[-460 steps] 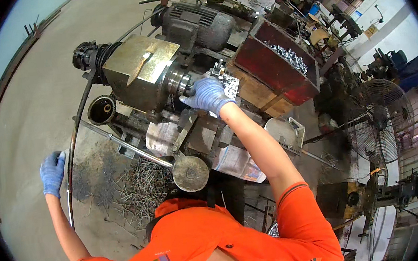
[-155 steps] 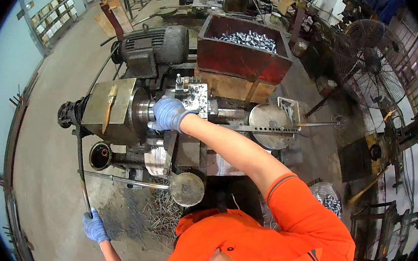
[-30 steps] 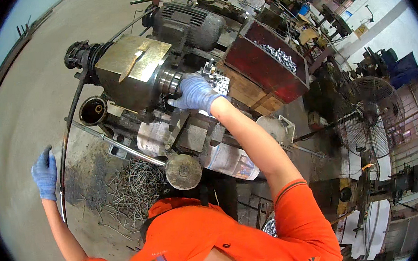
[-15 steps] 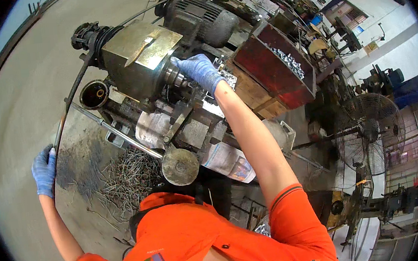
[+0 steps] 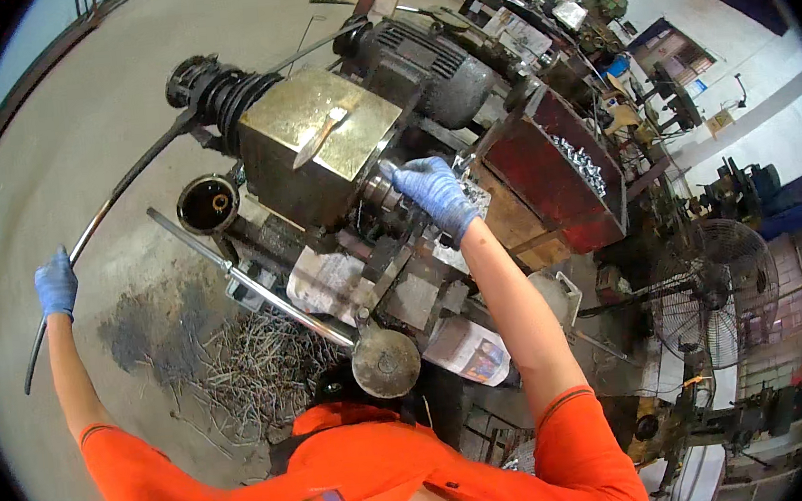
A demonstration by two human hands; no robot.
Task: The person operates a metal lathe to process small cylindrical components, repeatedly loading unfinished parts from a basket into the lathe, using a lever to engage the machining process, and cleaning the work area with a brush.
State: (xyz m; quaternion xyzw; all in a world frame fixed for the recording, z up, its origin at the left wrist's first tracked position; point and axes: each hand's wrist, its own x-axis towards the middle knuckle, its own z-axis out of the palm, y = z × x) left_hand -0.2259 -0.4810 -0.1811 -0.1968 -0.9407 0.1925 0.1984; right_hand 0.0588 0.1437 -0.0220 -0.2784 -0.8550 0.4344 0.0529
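Note:
My left hand [image 5: 56,284], in a blue knit glove, is wrapped around a long metal lever [image 5: 103,219] that runs from the dark pulley-like end [image 5: 216,93] of a greasy machine. My right hand [image 5: 434,193], gloved the same way, is closed at the machine's steel spindle collar [image 5: 382,193], thumb toward it. Whatever lies between those fingers is hidden. Beside the spindle stands the boxy headstock [image 5: 289,174] with a brass-coloured top plate, and a wooden-handled brush [image 5: 317,141] lies on that plate.
A motor [image 5: 424,72] sits behind the headstock. To the right, a red metal bin [image 5: 542,176] holds small shiny parts. Several thin metal rods [image 5: 258,363] lie heaped on the floor below a round-ended bar [image 5: 385,359]. A black fan [image 5: 710,290] stands at far right.
The lever has swung outward to the left with my left hand on it. My right hand stays at the spindle. The whole view has shifted, so the machine appears lower and further right.

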